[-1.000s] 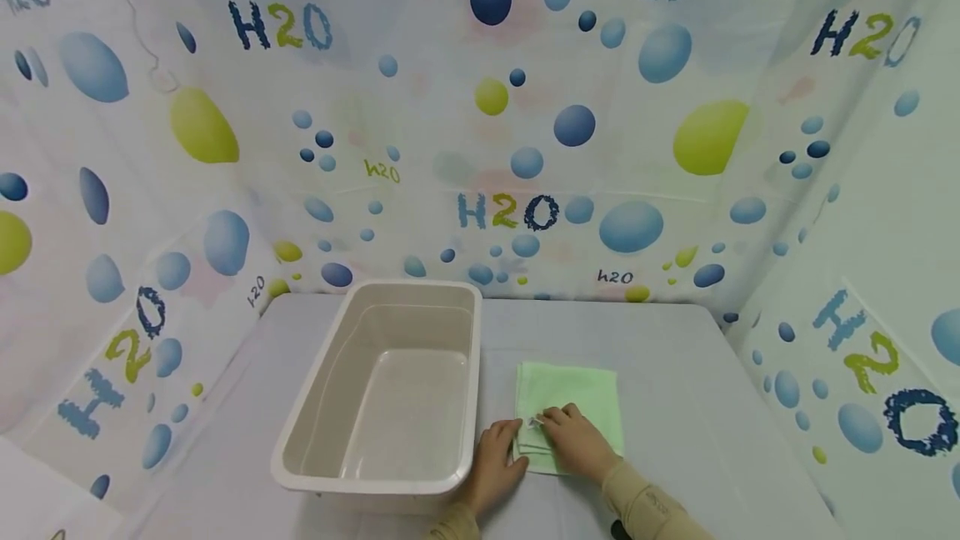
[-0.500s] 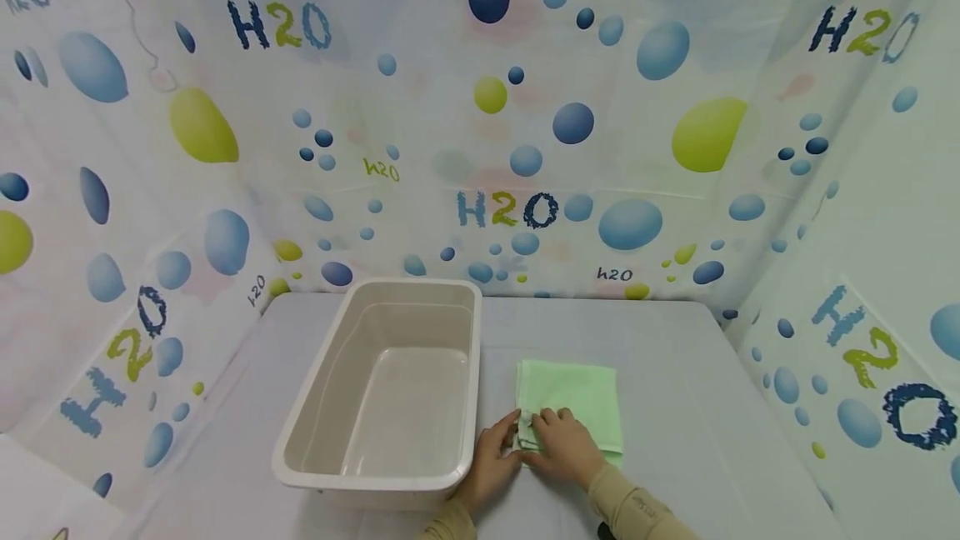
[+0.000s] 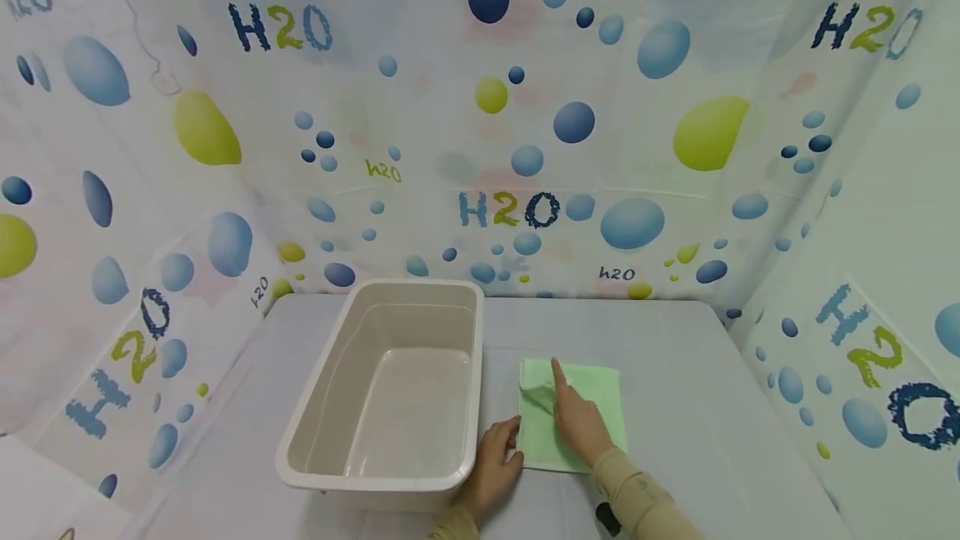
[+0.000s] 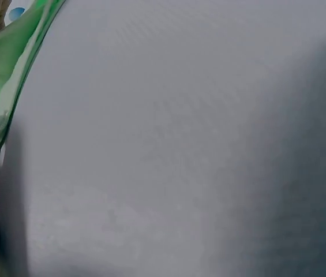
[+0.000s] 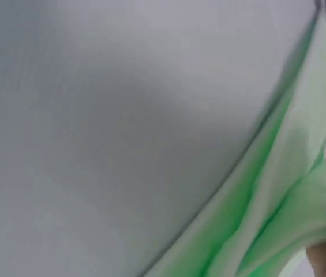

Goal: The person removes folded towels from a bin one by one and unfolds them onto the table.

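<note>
Cloth (image 3: pixel 542 436), pale green and folded, lay on the near part of the tabletop (image 3: pixel 675 382), just right of a beige basin (image 3: pixel 375 482). Left hand (image 3: pixel 491 463) was at the cloth's left edge, index fingertip against that edge, thumb by the near-left corner; judged to be an anchor, keeping the layers from sliding. Could not tell whether it pinched the edge or only touched it, since the left wrist view cut the fingers off. Right hand (image 3: pixel 579 419) reached across the middle of the cloth, index finger stretched toward the far side. Crease stood up just left of that finger. Right wrist view, blurred, had a fold drawn up to the fingertips: read as a pinch on one layer, probably to raise it clear of what lay beneath. Hands apart, one per job: one steadying, one lifting. Basin stood close along the left hand's outer side; contact with its rim uncertain. Its place at the left gave the right arm free room over the cloth.
</note>
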{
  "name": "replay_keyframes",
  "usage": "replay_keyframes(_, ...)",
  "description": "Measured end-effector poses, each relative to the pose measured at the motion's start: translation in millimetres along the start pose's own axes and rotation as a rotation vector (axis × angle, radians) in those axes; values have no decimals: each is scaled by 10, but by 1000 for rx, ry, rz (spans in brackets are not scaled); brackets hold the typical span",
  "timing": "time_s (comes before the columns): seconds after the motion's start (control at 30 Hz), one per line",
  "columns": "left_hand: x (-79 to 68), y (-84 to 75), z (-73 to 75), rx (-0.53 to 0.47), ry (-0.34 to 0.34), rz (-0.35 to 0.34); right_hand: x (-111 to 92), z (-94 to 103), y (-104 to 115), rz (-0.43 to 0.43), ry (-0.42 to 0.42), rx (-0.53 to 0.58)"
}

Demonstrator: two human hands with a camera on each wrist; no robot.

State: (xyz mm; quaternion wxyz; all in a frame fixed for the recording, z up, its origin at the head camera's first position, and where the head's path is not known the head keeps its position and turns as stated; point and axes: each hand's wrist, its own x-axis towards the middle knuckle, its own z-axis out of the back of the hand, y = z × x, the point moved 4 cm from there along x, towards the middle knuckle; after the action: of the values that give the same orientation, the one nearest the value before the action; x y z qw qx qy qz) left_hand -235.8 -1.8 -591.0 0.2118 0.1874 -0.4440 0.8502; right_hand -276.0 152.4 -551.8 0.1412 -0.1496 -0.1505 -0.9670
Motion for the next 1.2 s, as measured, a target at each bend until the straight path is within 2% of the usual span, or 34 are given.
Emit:
replay_keyframes(0.1, -25, -34, -8, 84, 18, -23, 19, 18, -155, -114, 26, 139)
replay_keyframes(0.17, -42, -49, -20, 171, 22, -47, 16, 21, -202, -147, 45, 199)
replay_keyframes(0.3, -54, -54, -49, 354, 41, -90, -14, 0, -166, -98, 49, 182)
replay_keyframes(0.4, -40, -13, -99, 466, 93, -93, -62, -19, -118, -30, 21, 129)
replay_keyframes(0.5, -34, -1, -136, 537, 155, -79, -116, -25, -117, -20, 18, 141)
replay_keyframes(0.7, -65, -71, -143, 572, 238, -49, -155, -34, -222, -109, 47, 205)
replay_keyframes(0.8, -96, -61, -168, 575, 238, -45, -160, -43, -246, -108, 57, 199)
replay_keyframes(0.9, -120, -50, -192, 570, 239, -35, -198, -29, -283, -106, 22, 198)
replay_keyframes(1.0, -127, -54, -201, 555, 233, -35, -234, 13, -359, -158, -6, 224)
replay_keyframes(1.1, -114, -71, -177, 539, 227, -36, -244, 39, -403, -205, 16, 257)
replay_keyframes(1.2, -98, -73, -139, 537, 222, -29, -242, 26, -341, -156, 40, 248)
